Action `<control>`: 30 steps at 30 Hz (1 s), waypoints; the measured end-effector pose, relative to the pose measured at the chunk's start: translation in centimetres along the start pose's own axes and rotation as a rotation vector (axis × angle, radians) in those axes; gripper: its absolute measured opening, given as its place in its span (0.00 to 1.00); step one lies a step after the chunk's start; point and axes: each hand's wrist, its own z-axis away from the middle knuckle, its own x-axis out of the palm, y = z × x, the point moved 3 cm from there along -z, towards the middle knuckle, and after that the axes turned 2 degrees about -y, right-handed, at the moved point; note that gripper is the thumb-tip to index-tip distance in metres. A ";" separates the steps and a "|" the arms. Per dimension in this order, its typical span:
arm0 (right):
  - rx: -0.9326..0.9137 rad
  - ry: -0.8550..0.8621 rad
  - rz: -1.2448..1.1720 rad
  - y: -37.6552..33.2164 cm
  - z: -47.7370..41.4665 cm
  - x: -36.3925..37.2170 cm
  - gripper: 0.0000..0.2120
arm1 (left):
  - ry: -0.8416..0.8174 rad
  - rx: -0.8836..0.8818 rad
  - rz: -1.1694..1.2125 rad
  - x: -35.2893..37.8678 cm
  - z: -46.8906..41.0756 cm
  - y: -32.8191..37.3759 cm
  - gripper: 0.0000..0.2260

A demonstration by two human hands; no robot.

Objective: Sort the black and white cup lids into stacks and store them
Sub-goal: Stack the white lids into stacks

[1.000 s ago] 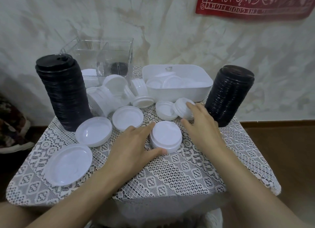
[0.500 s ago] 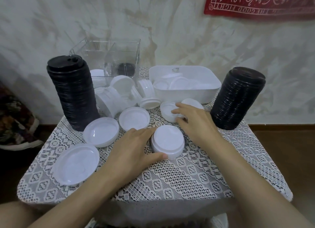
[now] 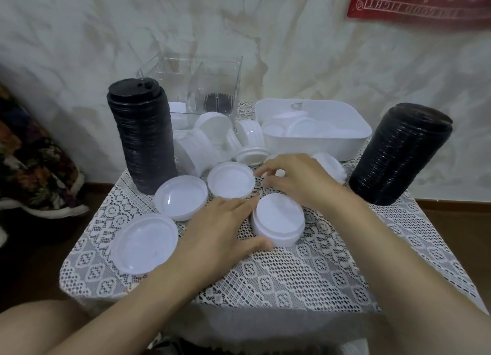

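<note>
Moved: right hand (image 3: 300, 180) has come left, off the tipped lid by the right black stack (image 3: 401, 155), and now sits ahead of the short white stack (image 3: 277, 219).
Right fingers: curled and bunched, apparently pinching a small white lid (image 3: 280, 173) that the hand mostly hides.
Left hand (image 3: 220, 230): lying on the lace-covered surface (image 3: 292, 275), thumb round the front of the short white stack and forefinger against its back, the other fingers pressed together.
Loose lids: three white ones lie open side up to the left, the nearest lid (image 3: 144, 244) at the surface's edge.
Behind: left black stack (image 3: 142, 139), clear box (image 3: 212, 83), and white tray (image 3: 353, 147) holding more white lids.
</note>
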 end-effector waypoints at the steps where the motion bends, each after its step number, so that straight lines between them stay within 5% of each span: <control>1: -0.014 -0.020 0.037 -0.3 -0.6 0.4 0.10 | 0.010 0.004 -0.005 0.1 -0.1 0.0 0.40; 9: -0.101 -0.043 0.164 -0.8 -1.9 1.4 0.08 | 0.015 0.007 0.005 0.1 -0.1 -0.1 0.39; 17: 0.031 0.061 -0.665 0.6 3.5 -3.3 0.03 | -0.030 -0.011 0.012 -0.2 -0.2 0.1 0.41; 22: 0.133 0.148 -0.886 2.7 6.5 -3.1 0.07 | -0.031 -0.001 0.045 -0.5 -0.4 0.5 0.42; 30: 0.332 -0.076 -1.149 3.2 7.8 -1.4 0.05 | 0.165 0.031 0.321 -1.8 -0.6 2.1 0.37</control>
